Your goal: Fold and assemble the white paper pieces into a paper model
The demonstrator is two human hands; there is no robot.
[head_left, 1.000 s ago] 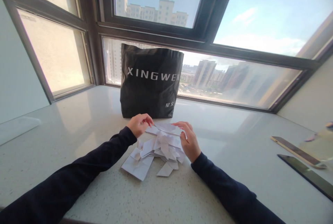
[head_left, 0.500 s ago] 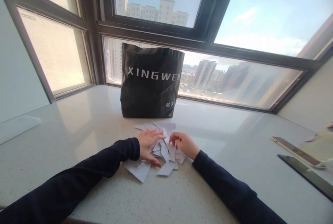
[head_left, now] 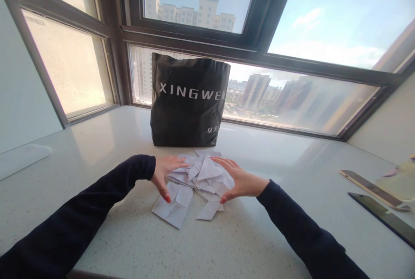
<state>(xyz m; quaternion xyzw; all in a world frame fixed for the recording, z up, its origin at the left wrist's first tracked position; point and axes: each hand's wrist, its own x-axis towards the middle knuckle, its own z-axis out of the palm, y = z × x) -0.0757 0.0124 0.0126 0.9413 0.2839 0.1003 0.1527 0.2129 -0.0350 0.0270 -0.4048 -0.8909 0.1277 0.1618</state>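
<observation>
A loose pile of white paper pieces (head_left: 209,170), some folded and angular, lies on the speckled white countertop (head_left: 136,235) in front of the bag. At the pile's left edge is my left hand (head_left: 167,173), its thumb apart from the stretched fingers. On the opposite side my right hand (head_left: 241,179) is spread in the same way, fingertips by the upper right of the pile. Neither hand grips anything. Nearer to me, a flat square piece of paper (head_left: 171,214) sits below my left thumb. A smaller folded piece (head_left: 208,211) lies to its right.
A black tote bag (head_left: 188,114) with white lettering stands upright behind the papers, against the window. A phone (head_left: 372,188) and a dark flat device (head_left: 382,218) lie at the right. A white flat object (head_left: 26,158) rests at the far left.
My hands have moved apart, the left one leftward and the right one rightward. My right fingers, curled before, are now stretched out. The papers between them are rearranged and more spread.
</observation>
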